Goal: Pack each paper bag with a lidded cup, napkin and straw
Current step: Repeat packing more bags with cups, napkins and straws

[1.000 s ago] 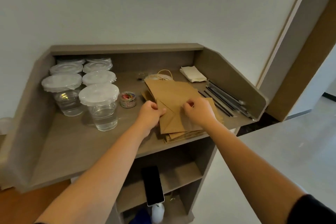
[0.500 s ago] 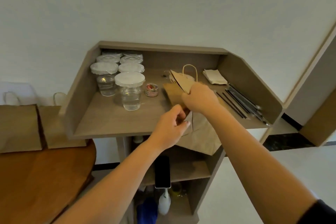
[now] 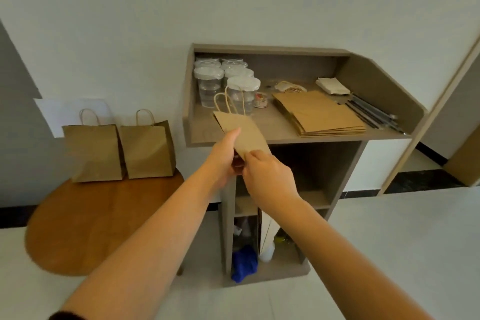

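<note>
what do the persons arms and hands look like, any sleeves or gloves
Both forearms are bare and both hands, left hand and right hand, are gloveless. No rings, watch or bracelet show. A dark sleeve edge shows on the left arm at the bottom of the frame. No right sleeve is in view.

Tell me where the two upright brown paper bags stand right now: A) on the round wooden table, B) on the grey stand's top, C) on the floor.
A: both upright brown paper bags stand side by side on the round wooden table, against the wall.
</note>
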The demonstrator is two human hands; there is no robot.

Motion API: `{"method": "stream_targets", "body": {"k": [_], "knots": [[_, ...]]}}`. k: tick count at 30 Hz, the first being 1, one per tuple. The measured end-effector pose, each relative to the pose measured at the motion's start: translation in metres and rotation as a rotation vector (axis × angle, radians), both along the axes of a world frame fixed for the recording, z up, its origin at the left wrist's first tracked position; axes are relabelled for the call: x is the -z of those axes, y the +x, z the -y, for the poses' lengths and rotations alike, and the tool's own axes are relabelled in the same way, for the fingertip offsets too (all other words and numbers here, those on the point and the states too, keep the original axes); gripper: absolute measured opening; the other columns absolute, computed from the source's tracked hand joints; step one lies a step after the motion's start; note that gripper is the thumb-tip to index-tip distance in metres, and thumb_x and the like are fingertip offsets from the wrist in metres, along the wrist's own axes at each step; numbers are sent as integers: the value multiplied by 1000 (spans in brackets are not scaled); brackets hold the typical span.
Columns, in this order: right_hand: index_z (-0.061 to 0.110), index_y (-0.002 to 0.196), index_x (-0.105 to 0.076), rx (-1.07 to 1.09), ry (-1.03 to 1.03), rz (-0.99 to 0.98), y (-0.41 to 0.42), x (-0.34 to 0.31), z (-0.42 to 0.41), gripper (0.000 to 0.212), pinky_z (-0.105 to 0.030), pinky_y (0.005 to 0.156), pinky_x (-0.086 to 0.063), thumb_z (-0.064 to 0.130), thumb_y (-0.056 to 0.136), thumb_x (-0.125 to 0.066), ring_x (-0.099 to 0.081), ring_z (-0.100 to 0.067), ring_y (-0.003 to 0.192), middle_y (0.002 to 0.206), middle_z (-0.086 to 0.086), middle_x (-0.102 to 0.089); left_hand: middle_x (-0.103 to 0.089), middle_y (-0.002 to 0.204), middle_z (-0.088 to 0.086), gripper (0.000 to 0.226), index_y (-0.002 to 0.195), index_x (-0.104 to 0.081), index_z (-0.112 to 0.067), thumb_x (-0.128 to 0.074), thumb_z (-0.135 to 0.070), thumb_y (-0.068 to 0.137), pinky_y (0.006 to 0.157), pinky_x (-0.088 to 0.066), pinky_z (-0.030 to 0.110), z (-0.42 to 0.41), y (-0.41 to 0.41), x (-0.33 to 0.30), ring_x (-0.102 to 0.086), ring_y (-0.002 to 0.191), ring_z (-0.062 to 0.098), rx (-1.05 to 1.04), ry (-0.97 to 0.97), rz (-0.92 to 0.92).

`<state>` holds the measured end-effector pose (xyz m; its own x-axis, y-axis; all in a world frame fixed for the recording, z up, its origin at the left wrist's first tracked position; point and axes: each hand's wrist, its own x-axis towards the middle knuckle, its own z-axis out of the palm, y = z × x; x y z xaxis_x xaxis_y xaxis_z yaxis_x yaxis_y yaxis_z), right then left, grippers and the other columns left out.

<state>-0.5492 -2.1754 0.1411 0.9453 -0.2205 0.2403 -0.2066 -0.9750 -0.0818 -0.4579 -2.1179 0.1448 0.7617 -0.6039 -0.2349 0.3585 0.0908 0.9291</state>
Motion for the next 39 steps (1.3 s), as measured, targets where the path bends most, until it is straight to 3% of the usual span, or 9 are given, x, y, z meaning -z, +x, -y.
{"method": "stream_targets", "body": {"k": [2,5,7,12,17,24,32,35,39], "knots": [[14,124,-55,-29,222,24,-6,15,-25,33,-30,88,-46,32,99,-42,-53,-17,108,122,-1,-55,-60,95,5,29,116,-47,-13,-33,-34,102,65,-48,28,-30,-6,13,-57,83,17,-63,68,62],[14,110,-59,85,1005,109,-9,18,-51,36,-24,74,-49,42,97,-41,-59,-16,95,102,0,-62,-59,101,3,31,119,-46,-12,-27,-30,104,64,-48,19,-77,-19,40,-56,85,12,-34,165,298],[11,124,-53,233,1444,146,-1,17,-59,46,-32,80,-52,46,95,-43,-57,-21,104,112,-4,-59,-58,93,2,30,111,-53,-12,-29,-28,103,69,-46,19,-102,-32,54,-56,83,13,30,172,395],[11,137,-40,407,1928,78,16,14,-72,75,-40,64,-54,63,84,-51,-54,-33,110,127,-14,-52,-61,95,-8,39,133,-45,-18,-29,-33,101,85,-47,23,-139,-52,65,-58,90,8,110,377,721],[8,120,-53,378,1899,-40,27,19,-76,68,-39,62,-54,64,82,-53,-60,-31,96,112,-15,-60,-58,126,4,45,144,-34,-23,-28,-36,102,96,-45,29,-154,-49,71,-56,114,19,154,460,884],[10,114,-57,224,1886,54,33,22,-76,47,-34,62,-51,45,98,-31,-63,-27,90,103,-13,-65,-30,142,-28,48,133,-8,-60,-35,-38,100,106,-22,9,-158,-39,79,-25,124,-22,126,384,1006],[13,91,-61,115,1695,-35,39,17,-72,28,-36,70,-52,29,100,-39,-61,-23,79,83,-8,-64,-18,155,-18,70,143,-4,-49,-41,-61,86,115,-24,28,-157,-34,81,-20,140,-3,202,431,1089],[9,87,-61,52,1586,-62,40,19,-71,24,-34,74,-54,13,98,-40,-63,-22,76,80,-9,-65,-46,140,-7,58,140,-30,-39,-41,-54,85,104,-39,24,-154,-39,76,-44,128,4,118,106,677],[8,95,-63,-82,1373,-124,39,27,-77,22,-27,63,-55,4,96,-41,-68,-23,81,84,-8,-69,-59,129,6,84,133,-51,-28,-36,-82,70,107,-36,51,-158,-27,67,-53,123,26,25,-7,148]]}}
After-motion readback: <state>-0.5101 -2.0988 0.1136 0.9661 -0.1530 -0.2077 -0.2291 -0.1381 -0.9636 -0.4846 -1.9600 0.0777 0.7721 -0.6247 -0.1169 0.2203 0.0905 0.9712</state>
